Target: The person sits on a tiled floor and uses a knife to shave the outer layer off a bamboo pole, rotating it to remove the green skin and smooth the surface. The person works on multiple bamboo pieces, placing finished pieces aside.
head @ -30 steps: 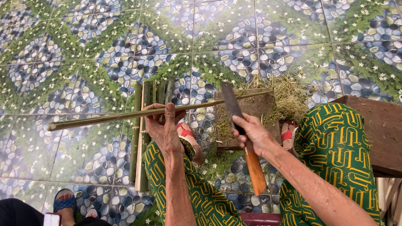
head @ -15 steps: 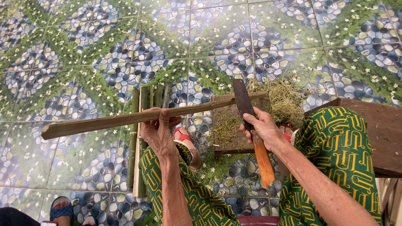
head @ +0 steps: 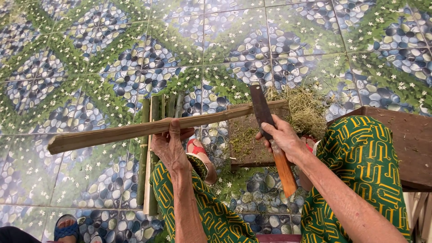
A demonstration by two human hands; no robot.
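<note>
Hands are busy with a long bamboo strip (head: 148, 129). It lies almost flat across the middle, with one end out at nine o'clock and the other end resting on a wooden block (head: 252, 144) at about three o'clock from the left hand. The left hand (head: 170, 145) is curled around the strip near its middle, fingers over the top. The right hand (head: 281, 139) is closed tight around the orange handle of a big knife (head: 270, 135). The dark blade points up to twelve o'clock and touches the strip near its right end. Thin dry shavings (head: 306, 105) are piled just past the block. More green bamboo strips (head: 150, 148) lie on the tiled floor (head: 90, 54) under the left hand.
</note>
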